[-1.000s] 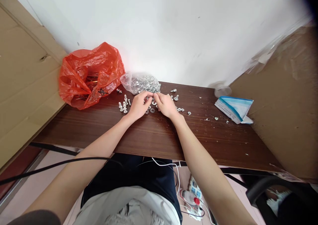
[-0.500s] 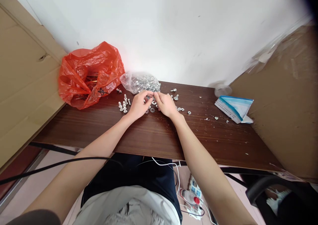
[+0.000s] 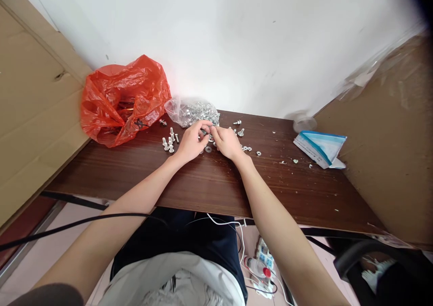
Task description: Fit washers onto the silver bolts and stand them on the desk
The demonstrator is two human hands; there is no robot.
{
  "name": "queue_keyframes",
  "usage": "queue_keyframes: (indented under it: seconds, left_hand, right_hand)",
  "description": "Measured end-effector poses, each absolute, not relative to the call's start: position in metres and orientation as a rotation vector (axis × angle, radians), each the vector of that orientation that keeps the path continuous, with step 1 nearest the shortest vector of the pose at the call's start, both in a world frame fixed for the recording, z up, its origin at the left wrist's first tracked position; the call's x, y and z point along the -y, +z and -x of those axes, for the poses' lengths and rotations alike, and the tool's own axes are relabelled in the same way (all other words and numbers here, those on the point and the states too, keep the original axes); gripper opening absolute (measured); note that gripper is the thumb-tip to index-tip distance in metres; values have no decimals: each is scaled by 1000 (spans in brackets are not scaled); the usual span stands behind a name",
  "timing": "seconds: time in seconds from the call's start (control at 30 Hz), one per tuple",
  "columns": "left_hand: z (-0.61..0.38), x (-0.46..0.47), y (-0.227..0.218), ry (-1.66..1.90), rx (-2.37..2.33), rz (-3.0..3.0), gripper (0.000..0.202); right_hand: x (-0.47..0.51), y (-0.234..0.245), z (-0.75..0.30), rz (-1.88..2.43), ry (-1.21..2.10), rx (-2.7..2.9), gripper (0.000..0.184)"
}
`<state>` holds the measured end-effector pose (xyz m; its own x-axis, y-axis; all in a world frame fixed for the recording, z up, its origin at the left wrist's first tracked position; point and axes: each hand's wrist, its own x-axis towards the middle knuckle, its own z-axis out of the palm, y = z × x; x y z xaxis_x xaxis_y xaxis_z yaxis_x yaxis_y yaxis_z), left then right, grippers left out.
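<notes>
My left hand [image 3: 193, 140] and my right hand [image 3: 227, 142] meet fingertip to fingertip over the dark wooden table [image 3: 203, 184]. Both are closed in a pinch; whatever small piece sits between the fingertips is hidden. Beneath and between them lie loose washers [image 3: 208, 149]. Several bolts [image 3: 171, 139] stand upright to the left of my left hand. Right of my right hand are hex nuts [image 3: 259, 153] and a bolt with a washer [image 3: 241, 132]. A clear plastic bag [image 3: 194, 111] full of metal fasteners lies just behind the hands.
A red plastic bag [image 3: 125, 98] sits at the back left, beside a cardboard panel [image 3: 37, 85]. At the right are a blue-and-white packet [image 3: 320, 148], a clear plastic cup [image 3: 304, 123] and another cardboard panel [image 3: 389, 139]. White scraps dot the table's right side.
The view has shifted very slightly. Both hands stay together in the same place, with only small finger movement at the fingertips.
</notes>
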<state>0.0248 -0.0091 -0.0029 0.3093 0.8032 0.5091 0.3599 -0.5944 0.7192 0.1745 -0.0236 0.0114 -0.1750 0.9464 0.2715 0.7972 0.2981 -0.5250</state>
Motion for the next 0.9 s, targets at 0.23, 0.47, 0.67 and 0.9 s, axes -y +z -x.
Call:
queue_keyframes:
  seconds: [0.23, 0.47, 0.67, 0.9]
  left_hand:
    - [-23, 7, -5, 1190, -1102, -2132, 19]
    - [-22, 7, -6, 1119, -1102, -2159, 19]
    - [-23, 7, -7, 1127, -1104, -2186, 18]
    - [-23, 7, -6, 1110, -1102, -2197, 19]
  right_hand:
    - [24, 10, -174, 1539, 345, 2035, 46]
    - [22, 9, -175, 1526, 338, 2031, 44]
    - [22, 9, -175, 1525, 342, 2033, 43]
    - [21, 9, -177, 1514, 351, 2030, 43]
